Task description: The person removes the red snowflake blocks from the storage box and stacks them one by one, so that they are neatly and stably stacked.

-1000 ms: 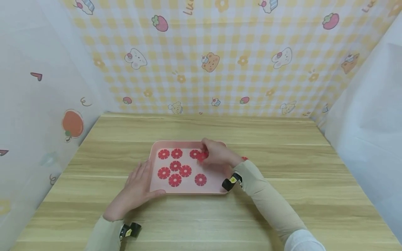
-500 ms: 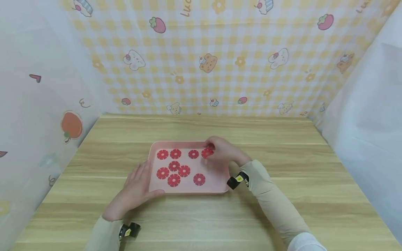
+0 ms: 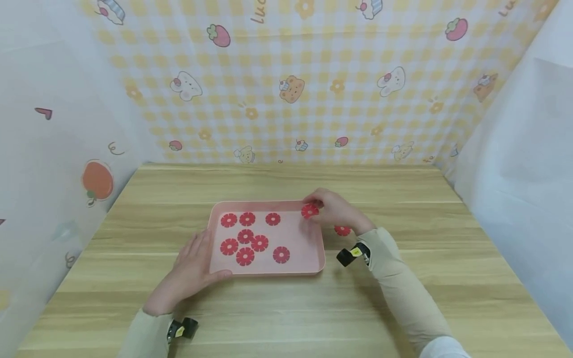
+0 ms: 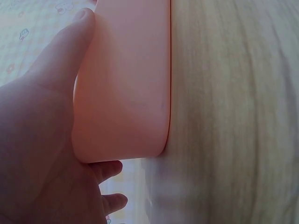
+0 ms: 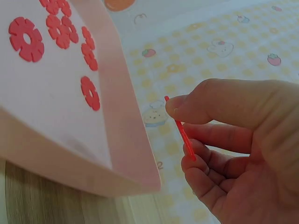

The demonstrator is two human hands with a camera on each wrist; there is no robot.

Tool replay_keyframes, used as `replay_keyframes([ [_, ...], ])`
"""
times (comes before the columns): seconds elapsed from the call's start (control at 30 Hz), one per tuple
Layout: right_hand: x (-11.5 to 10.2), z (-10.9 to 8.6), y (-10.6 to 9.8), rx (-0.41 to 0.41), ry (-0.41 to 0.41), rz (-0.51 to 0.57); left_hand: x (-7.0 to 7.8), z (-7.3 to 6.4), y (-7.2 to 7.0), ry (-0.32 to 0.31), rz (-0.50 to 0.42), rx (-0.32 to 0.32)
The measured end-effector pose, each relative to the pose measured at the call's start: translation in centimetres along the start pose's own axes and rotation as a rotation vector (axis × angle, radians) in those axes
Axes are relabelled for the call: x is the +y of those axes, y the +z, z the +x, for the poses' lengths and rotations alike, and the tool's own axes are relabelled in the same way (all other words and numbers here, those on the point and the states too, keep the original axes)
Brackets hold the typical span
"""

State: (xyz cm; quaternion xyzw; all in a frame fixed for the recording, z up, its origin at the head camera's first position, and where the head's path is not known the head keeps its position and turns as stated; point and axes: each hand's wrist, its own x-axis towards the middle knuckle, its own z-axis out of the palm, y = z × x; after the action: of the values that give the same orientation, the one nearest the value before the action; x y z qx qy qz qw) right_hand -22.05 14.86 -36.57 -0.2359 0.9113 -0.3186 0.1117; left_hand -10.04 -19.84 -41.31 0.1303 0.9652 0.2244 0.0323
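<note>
My right hand pinches a red notched plastic disc with a central hole between thumb and fingers, over the far right corner of a pink tray. In the right wrist view this held disc shows edge-on, raised above the tray rim. My left hand rests at the tray's near left corner, fingers straight along the left side and thumb along the front rim. The left wrist view has that thumb against the outer tray wall. Several matching discs lie flat in the tray, mostly toward its left.
Another red disc lies on the wooden table right of the tray, partly behind my right wrist. A yellow checked backdrop rises at the table's far edge, with pale sheets on both sides.
My right hand has moved right with the pinched disc, from above the tray's inside to its far right corner. The disc on the table shows more now. My left hand keeps its place.
</note>
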Motion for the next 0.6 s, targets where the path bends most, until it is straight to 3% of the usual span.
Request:
replay_keyframes([
  [0.27, 1.6, -1.3, -1.1, 0.068, 0.004, -0.002, 0.0, 0.0, 0.1, 0.008, 0.008, 0.002],
  [0.47, 3.3, -2.2, -1.5, 0.094, -0.038, -0.027, -0.1, 0.1, 0.1, 0.008, 0.013, 0.0],
  [0.6, 4.4, -2.9, -1.5, 0.12, 0.004, -0.022, -0.2, 0.2, 0.2, 0.007, 0.007, -0.003],
])
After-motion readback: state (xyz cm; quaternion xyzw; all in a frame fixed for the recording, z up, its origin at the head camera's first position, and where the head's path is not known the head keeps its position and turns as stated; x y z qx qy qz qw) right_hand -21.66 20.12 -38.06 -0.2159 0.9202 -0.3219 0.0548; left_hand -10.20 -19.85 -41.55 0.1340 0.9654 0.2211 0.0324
